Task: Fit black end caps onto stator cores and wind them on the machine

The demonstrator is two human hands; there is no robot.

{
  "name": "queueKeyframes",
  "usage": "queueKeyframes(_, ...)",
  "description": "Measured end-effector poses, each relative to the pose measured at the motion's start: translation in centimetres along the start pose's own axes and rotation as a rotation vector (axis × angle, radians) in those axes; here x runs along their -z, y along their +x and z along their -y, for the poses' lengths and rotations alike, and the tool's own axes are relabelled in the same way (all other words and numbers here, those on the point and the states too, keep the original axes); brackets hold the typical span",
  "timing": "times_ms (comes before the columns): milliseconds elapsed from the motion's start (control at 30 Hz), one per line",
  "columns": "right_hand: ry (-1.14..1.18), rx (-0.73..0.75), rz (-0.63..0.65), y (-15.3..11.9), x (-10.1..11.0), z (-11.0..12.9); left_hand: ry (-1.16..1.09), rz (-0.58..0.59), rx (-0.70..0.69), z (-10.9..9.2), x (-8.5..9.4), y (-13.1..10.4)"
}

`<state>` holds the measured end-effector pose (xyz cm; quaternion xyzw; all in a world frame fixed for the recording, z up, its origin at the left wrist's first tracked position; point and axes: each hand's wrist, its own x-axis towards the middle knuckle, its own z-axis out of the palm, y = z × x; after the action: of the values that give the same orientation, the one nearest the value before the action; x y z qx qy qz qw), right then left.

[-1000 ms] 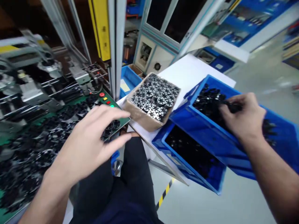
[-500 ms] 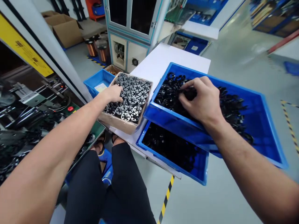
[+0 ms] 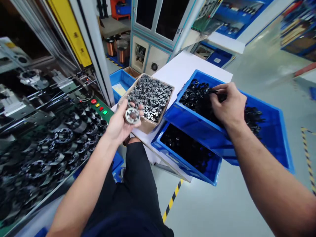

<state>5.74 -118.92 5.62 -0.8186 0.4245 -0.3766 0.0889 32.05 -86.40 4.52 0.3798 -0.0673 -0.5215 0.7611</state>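
Observation:
My left hand (image 3: 120,123) is turned palm up and holds a metal ring core (image 3: 132,116) with slots around its inner edge; a second one seems to lie behind it. Beyond that hand stands a cardboard box (image 3: 146,127) packed with rows of similar metal cores (image 3: 158,95). My right hand (image 3: 230,103) is inside the upper blue bin (image 3: 276,131), its thumb and fingers pinched at the black plastic parts (image 3: 197,95). Whether a part is between those fingers is too dark to tell. A lower blue bin (image 3: 185,153) with more black parts sits partly beneath the upper one.
At the left, a machine bench carries many dark cores (image 3: 56,141), beside a green panel (image 3: 105,112) with coloured buttons. A metal post (image 3: 98,49) rises near the small blue bin (image 3: 120,79). The white table (image 3: 187,64) bears the box and bins.
My left hand has lifted out of the cardboard box toward me, turned palm up, with a metal core now in it. My right hand remains among the black parts. The view has shifted left.

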Motion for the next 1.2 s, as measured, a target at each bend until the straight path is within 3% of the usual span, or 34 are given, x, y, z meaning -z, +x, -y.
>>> queueKeyframes(133, -0.114, -0.09, -0.133, 1.7, -0.5, -1.3, -0.07, 0.021, -0.017, 3.6, 3.6, -9.1)
queueKeyframes(200, -0.132, -0.019, -0.252, 1.5, -0.9, -1.0, -0.103, 0.042, -0.07, 4.4, 5.4, -12.7)
queueKeyframes(267, -0.069, 0.121, -0.386, -1.0, -1.2, 1.4, -0.147, 0.036, -0.092, 4.7, 6.7, -15.7)
queueKeyframes(333, 0.091, 0.278, -0.436, -6.5, -1.2, 6.4, -0.164, 0.008, -0.073, 4.6, 7.3, -18.0)
queueKeyframes(500, 0.591, 0.492, 0.138, -23.7, 0.7, 23.0, -0.043, -0.016, -0.165, 4.7, 7.8, -21.8)
queueKeyframes(600, 0.764, 0.466, 0.296, -28.5, 1.2, 28.8, 0.06, -0.083, -0.219, 5.1, 8.2, -23.3)
queueKeyframes(667, 0.804, 0.41, 0.346, -29.3, 1.1, 30.0, 0.119, -0.109, -0.227, 5.4, 8.6, -24.1)
queueKeyframes(833, 0.85, 0.373, 0.401, -29.5, 1.0, 29.6, 0.185, -0.137, -0.244, 5.8, 9.2, -25.0)
queueKeyframes(1200, 0.793, 0.336, 0.319, -31.0, 1.2, 30.2, 0.219, -0.11, -0.199, 5.9, 9.9, -25.8)
